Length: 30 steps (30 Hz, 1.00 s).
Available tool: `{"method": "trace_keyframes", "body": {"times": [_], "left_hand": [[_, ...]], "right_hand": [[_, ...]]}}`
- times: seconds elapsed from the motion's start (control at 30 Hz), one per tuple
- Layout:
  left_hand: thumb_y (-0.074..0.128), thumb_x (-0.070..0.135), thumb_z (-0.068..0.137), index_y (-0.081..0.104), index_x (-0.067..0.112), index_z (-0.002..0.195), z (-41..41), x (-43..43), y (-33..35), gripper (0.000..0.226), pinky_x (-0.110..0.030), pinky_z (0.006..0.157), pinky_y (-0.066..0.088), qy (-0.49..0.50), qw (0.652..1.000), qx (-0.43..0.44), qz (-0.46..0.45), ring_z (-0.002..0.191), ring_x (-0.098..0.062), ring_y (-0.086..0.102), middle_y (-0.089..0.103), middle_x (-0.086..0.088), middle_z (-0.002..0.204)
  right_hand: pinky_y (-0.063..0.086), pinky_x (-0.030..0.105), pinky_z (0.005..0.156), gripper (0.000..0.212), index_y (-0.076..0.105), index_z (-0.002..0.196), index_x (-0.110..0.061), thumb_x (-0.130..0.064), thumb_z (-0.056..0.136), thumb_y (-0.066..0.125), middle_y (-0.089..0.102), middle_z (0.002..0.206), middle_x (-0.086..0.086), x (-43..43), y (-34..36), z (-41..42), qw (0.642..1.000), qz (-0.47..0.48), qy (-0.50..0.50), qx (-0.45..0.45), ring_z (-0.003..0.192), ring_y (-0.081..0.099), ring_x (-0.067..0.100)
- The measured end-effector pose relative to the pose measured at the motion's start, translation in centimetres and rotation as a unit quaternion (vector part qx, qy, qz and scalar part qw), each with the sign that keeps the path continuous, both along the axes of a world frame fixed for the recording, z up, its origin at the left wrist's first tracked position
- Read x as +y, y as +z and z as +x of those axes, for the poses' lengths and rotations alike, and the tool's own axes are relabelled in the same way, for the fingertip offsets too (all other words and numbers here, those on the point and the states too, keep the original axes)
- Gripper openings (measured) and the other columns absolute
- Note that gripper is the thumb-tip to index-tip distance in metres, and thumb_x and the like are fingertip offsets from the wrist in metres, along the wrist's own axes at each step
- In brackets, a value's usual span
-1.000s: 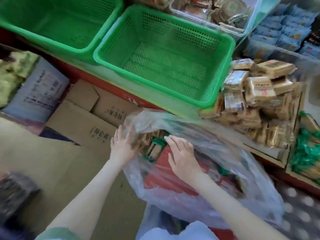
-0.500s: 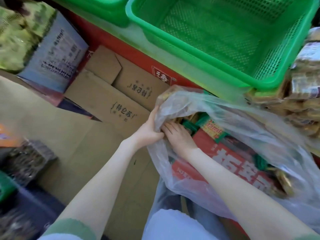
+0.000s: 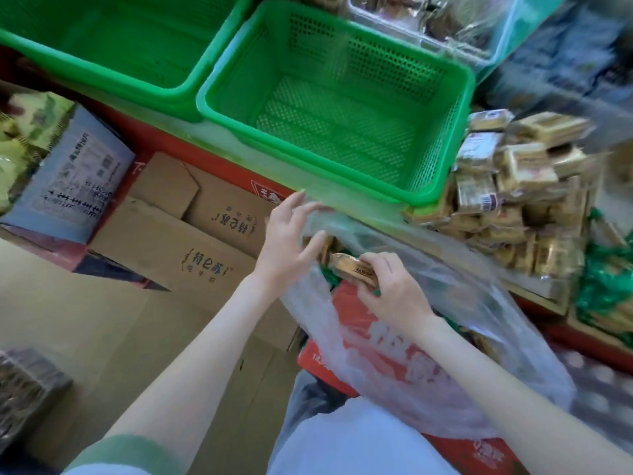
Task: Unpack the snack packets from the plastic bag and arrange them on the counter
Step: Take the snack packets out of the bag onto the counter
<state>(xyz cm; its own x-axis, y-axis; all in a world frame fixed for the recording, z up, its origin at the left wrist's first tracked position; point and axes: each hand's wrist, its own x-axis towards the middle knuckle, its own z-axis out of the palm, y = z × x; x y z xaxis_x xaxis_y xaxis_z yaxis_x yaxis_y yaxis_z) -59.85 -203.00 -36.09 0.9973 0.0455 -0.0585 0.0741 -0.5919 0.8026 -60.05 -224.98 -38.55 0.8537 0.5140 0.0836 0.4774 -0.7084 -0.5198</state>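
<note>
a brown wrapped snack packet [image 3: 354, 269] is gripped by the right hand [image 3: 394, 296] at the mouth of the clear thin plastic bag [image 3: 496, 320]. the bag's rim is touched by the left hand [image 3: 286, 241], its fingers loosely spread. a green perforated plastic basket [image 3: 376, 63] is seen beyond, with piled tan packets [image 3: 513, 186] just beside it.

A snack packet [image 3: 354, 269] gripped by right hand [image 3: 394, 298] inside plastic bag [image 3: 479, 320], left hand [image 3: 286, 241] spread beside its opening
</note>
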Motion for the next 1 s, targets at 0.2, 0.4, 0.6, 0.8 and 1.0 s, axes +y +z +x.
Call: {"method": "trace_keyframes", "body": {"times": [0.2,0.4,0.6,0.8,1.0], "left_hand": [[0.051,0.019,0.090,0.057,0.003,0.128,6.4,-8.2,3.1,0.042,-0.049,0.106,0.038,-0.087,0.983,-0.123,0.103,0.125,-0.038,0.048,0.050,-0.019,0.137],[0.057,0.027,0.091,0.039,0.006,0.145,9.8,-13.3,3.9,0.060,-0.050,0.115,0.024,-0.155,0.971,-0.081,0.162,0.138,-0.038,0.031,0.033,-0.019,0.151],[0.041,0.042,0.100,0.008,0.021,0.155,12.2,-14.8,2.8,0.068,-0.040,0.119,0.000,-0.149,0.957,0.022,0.247,0.148,-0.023,0.001,0.001,-0.007,0.162],[0.025,0.055,0.099,0.002,0.023,0.155,13.3,-15.7,1.3,0.068,-0.040,0.118,-0.006,-0.158,0.939,0.037,0.302,0.149,-0.022,-0.002,-0.001,-0.007,0.162],[-0.004,0.066,0.085,0.010,0.019,0.155,13.8,-16.2,-0.6,0.086,-0.038,0.119,0.004,-0.152,0.908,0.001,0.390,0.147,-0.016,0.016,0.020,-0.001,0.160]], "right_hand": [[0.036,0.010,0.083,0.034,0.056,0.118,-0.009,-0.023,0.088,0.063,0.054,0.108,0.000,-7.6,7.7,3.0,0.978,0.107,-0.179,-0.005,0.096,0.048,0.006],[0.044,0.025,0.087,0.037,0.050,0.124,-0.016,-0.028,0.092,0.063,0.058,0.116,-0.001,-13.8,12.0,10.2,0.904,0.219,-0.367,-0.006,0.100,0.055,0.012],[0.038,0.012,0.070,0.030,0.051,0.124,-0.016,-0.026,0.096,0.056,0.056,0.105,-0.011,-17.9,12.9,18.7,0.818,0.318,-0.479,0.028,0.093,0.053,0.006],[0.043,0.031,0.096,0.037,0.047,0.137,-0.021,-0.022,0.100,0.046,0.053,0.128,-0.002,-23.3,8.3,21.3,0.800,0.259,-0.536,0.077,0.114,0.051,0.016],[0.030,0.044,0.111,0.059,0.016,0.153,-0.030,-0.018,0.102,0.044,0.036,0.151,0.006,-25.7,4.7,22.0,0.890,0.112,-0.415,0.154,0.135,0.035,0.031]]}}
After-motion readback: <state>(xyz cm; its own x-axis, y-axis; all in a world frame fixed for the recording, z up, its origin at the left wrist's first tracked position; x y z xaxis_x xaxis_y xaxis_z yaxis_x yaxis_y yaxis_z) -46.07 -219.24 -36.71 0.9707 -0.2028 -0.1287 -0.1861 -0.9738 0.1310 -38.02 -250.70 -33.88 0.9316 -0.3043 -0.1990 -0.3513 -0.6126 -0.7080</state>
